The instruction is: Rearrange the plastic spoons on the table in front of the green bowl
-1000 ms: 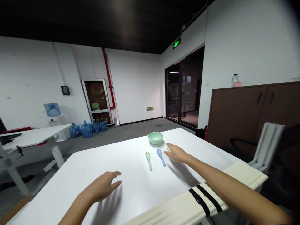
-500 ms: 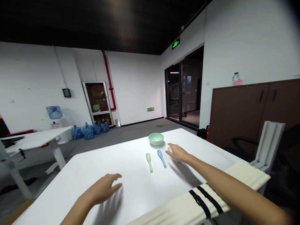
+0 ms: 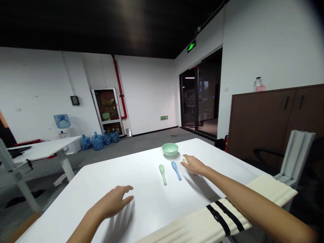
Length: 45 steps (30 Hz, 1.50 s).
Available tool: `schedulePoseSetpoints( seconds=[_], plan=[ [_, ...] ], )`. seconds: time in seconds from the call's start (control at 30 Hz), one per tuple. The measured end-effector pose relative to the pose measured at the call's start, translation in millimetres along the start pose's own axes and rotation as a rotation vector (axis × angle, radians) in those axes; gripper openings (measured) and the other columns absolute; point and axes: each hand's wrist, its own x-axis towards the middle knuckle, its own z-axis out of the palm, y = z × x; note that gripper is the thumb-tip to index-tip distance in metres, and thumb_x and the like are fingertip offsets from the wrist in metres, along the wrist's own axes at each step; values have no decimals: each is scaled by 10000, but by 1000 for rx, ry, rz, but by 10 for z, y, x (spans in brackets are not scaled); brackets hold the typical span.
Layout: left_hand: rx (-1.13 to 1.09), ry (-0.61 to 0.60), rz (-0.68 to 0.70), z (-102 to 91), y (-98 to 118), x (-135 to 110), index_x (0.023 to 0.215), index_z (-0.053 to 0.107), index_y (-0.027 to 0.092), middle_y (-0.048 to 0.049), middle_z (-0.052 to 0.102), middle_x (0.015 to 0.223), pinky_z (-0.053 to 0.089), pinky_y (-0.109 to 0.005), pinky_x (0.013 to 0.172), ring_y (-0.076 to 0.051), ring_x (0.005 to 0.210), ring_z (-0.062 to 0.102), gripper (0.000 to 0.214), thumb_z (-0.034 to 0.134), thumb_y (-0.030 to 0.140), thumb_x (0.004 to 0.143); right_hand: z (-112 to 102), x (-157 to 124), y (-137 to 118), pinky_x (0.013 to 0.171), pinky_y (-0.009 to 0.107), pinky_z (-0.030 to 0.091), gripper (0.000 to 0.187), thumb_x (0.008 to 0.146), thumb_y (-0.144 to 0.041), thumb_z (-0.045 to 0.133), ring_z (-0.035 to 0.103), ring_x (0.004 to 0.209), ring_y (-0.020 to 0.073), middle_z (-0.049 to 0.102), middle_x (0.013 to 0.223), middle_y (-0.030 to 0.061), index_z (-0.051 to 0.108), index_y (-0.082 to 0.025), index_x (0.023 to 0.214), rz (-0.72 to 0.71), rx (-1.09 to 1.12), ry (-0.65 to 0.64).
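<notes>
My right hand [image 3: 194, 165] reaches across the white table [image 3: 217, 162], its fingertips at a small white object [image 3: 185, 161] that they partly hide, so I cannot make out its shape. Just left of that hand lies a blue spoon [image 3: 176, 170], with a pale green spoon [image 3: 163, 174] beside it. Both lie flat and apart. A mint green bowl [image 3: 170, 149] stands beyond them. My left hand [image 3: 113, 201] hovers low over the near table, fingers spread, touching nothing and holding nothing.
A cream padded strip with black bands [image 3: 217, 216] lies under my right forearm. A grey ribbed post [image 3: 296, 157] and a dark office chair [image 3: 265, 155] stand at the right, before a brown cabinet [image 3: 260, 118]. Another white desk [image 3: 43, 148] and blue water jugs [image 3: 97, 142] stand at the left.
The whole view has drifted slightly as my head moved. Both hands, the spoons and the bowl keep the same places relative to one another.
</notes>
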Motion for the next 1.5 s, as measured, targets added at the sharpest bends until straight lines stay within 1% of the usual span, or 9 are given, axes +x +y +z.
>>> schedulePoseSetpoints(
  seconds=[0.43, 0.6, 0.8, 1.0, 1.13, 1.2, 1.3, 1.4, 1.5],
  plan=[
    [-9, -7, -17, -40, 52, -40, 1243, 554, 288, -73, 585, 1270, 430, -361, 931, -275, 1156, 541, 615, 409, 673, 784, 23, 18, 22, 816, 292, 393, 526, 890, -468, 407, 575, 1044, 247, 614, 1155, 148, 459, -141, 1299, -2, 3, 4],
    [-2, -10, -6, -26, 35, -38, 1248, 545, 291, -76, 582, 1270, 426, -364, 936, -269, 1154, 540, 608, 397, 667, 795, 15, 2, 8, 769, 283, 406, 524, 908, -476, 361, 600, 989, 236, 627, 1122, 144, 457, -147, 1304, 14, -1, -13],
    [-9, -3, -4, -35, 39, -44, 1250, 545, 275, -85, 579, 1274, 433, -359, 918, -274, 1147, 545, 619, 396, 665, 794, -8, -24, -16, 784, 283, 405, 530, 914, -477, 338, 588, 1029, 244, 613, 1154, 148, 449, -145, 1313, 2, 15, -6],
    [1, -1, 14, -20, 13, -26, 1245, 548, 283, -81, 587, 1264, 421, -374, 935, -270, 1145, 542, 602, 393, 656, 800, -39, 91, 29, 869, 284, 377, 501, 902, -477, 374, 554, 1091, 234, 608, 1177, 146, 519, -144, 1247, 56, -4, 109],
    [3, 4, 19, -5, -14, -20, 1238, 555, 293, -73, 591, 1262, 409, -387, 950, -272, 1153, 533, 587, 394, 652, 801, -102, 242, 97, 809, 284, 400, 472, 886, -494, 389, 586, 1023, 235, 637, 1104, 146, 592, -141, 1124, 131, -67, 147],
    [2, 4, 17, -5, -14, -22, 1236, 558, 290, -78, 590, 1262, 409, -391, 948, -275, 1145, 537, 587, 400, 650, 799, -137, 316, 128, 754, 294, 417, 450, 860, -503, 430, 611, 958, 247, 657, 1032, 152, 628, -138, 1034, 173, -131, 98],
    [2, 0, 12, -14, 1, -26, 1236, 558, 286, -84, 592, 1257, 413, -394, 939, -280, 1130, 547, 591, 413, 647, 791, -157, 408, 158, 645, 301, 437, 438, 817, -510, 488, 650, 774, 239, 676, 882, 163, 653, -111, 894, 227, -186, -81],
    [2, -1, 5, -28, 20, -33, 1232, 563, 282, -85, 594, 1257, 415, -390, 935, -281, 1136, 543, 582, 414, 637, 794, -108, 460, 165, 541, 295, 441, 426, 777, -487, 541, 634, 567, 199, 672, 800, 159, 639, -85, 880, 283, -177, -222],
    [3, 0, -2, -39, 32, -39, 1227, 569, 282, -78, 596, 1258, 411, -389, 942, -283, 1145, 538, 580, 411, 636, 796, 14, 469, 179, 511, 293, 447, 363, 722, -419, 601, 628, 532, 196, 672, 795, 145, 636, -92, 877, 314, -193, -264]
  ],
)
